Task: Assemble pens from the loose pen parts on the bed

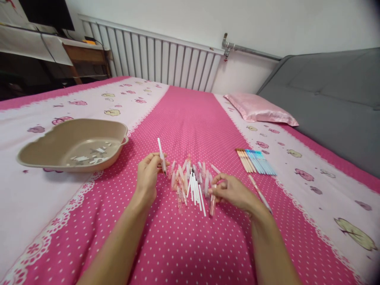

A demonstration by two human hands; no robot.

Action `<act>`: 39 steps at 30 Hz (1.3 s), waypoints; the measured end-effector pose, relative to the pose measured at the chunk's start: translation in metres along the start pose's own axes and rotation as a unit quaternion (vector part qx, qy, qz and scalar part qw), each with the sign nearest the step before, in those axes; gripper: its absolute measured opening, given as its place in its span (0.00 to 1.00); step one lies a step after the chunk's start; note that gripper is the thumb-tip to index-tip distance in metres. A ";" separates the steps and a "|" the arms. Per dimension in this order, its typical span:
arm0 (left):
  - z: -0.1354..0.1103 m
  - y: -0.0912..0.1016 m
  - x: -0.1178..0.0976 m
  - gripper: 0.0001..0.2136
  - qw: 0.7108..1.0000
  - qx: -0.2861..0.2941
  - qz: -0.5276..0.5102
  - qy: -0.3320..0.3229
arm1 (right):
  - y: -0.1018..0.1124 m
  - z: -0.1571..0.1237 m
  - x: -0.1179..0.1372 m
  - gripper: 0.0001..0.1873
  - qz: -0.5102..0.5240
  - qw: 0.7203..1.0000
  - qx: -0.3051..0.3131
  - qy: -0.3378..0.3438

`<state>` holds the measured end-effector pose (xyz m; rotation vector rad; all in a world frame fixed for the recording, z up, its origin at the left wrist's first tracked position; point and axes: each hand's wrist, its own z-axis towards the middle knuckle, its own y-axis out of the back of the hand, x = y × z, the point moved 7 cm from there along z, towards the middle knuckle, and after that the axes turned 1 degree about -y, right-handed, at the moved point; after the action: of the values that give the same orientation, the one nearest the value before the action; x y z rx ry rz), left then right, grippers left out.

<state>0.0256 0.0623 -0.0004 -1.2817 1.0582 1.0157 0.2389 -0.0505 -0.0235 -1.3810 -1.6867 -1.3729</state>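
My left hand (148, 174) pinches a thin white pen refill (161, 155) that points up and away, just left of a loose pile of pen parts (191, 182) lying on the pink dotted bedsheet (190, 130). The pile holds several white refills and clear pink barrels. My right hand (230, 190) rests at the pile's right edge, its fingers closed on a clear pink pen barrel (213, 202). A single finished pen (259, 193) lies just right of my right wrist.
A beige scalloped tray (44, 152) with several small white bits sits at the left. A neat row of orange and blue pens (255, 161) lies at the right. Behind it are a pink pillow (258, 107), a grey headboard (332, 103) and a white radiator (154, 59).
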 end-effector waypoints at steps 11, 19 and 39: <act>-0.021 -0.039 0.015 0.05 0.968 0.210 0.132 0.040 | 0.018 0.003 0.018 0.25 0.108 0.976 -0.151 0.117; -0.042 -0.061 0.025 0.07 0.908 0.376 0.178 0.054 | 0.031 -0.003 0.025 0.21 0.182 0.936 -0.235 0.186; -0.053 -0.069 0.026 0.11 0.850 0.470 0.233 0.053 | 0.027 -0.007 0.034 0.17 0.191 0.926 -0.223 0.238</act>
<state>0.0967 0.0070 -0.0106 -0.2683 1.7118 0.5935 0.2521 -0.0459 0.0183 -1.3654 -0.7704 -1.7359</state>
